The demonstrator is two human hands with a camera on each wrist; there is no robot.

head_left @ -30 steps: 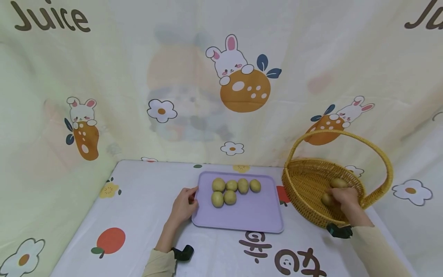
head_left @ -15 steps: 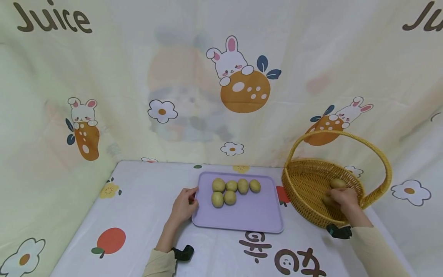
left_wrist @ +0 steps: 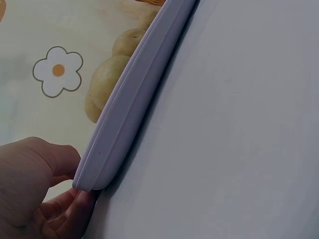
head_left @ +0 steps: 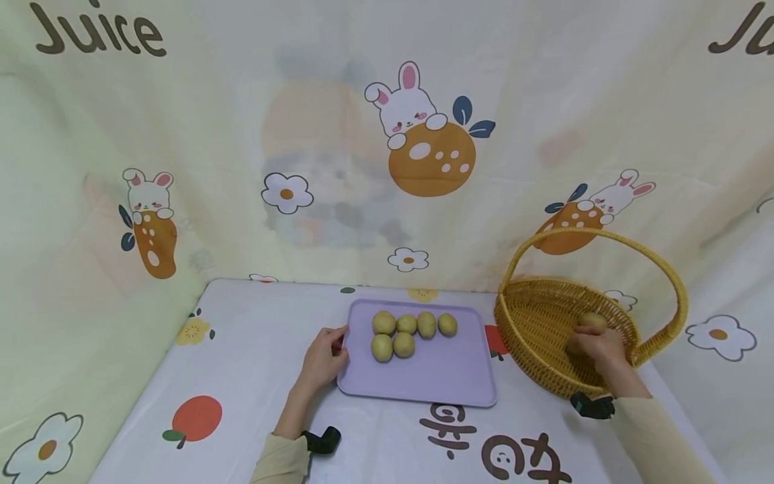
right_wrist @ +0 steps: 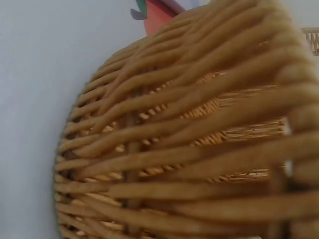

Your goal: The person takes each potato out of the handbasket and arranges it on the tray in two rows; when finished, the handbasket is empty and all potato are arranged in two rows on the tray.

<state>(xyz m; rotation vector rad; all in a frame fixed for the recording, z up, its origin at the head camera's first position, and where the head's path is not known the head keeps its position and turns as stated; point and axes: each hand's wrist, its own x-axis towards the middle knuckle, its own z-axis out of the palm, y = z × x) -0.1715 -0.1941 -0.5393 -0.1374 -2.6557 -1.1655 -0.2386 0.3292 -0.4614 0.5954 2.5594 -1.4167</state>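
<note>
My left hand (head_left: 323, 356) holds the left edge of a lilac tray (head_left: 417, 380). In the left wrist view thumb and fingers pinch the tray's corner (left_wrist: 99, 172). Several potatoes (head_left: 404, 345) lie in two rows in the tray's far left part. Down inside a wicker basket (head_left: 538, 326), my right hand (head_left: 605, 349) has its fingers round a potato (head_left: 574, 347), which it mostly covers. Just beyond those fingers lies another potato (head_left: 592, 320). The right wrist view is filled by the basket's woven wall (right_wrist: 174, 144), which hides the right hand there.
The basket's tall arched handle (head_left: 659, 259) rises over the right arm. A white printed cloth (head_left: 242, 349) covers the table. Behind it hangs a patterned curtain (head_left: 338, 134), close to the tray and basket.
The right hand's fingers have shifted slightly inside the basket, covering more of the two potatoes there. Left hand, tray and the potatoes on it stay put; the head view shifts slightly.
</note>
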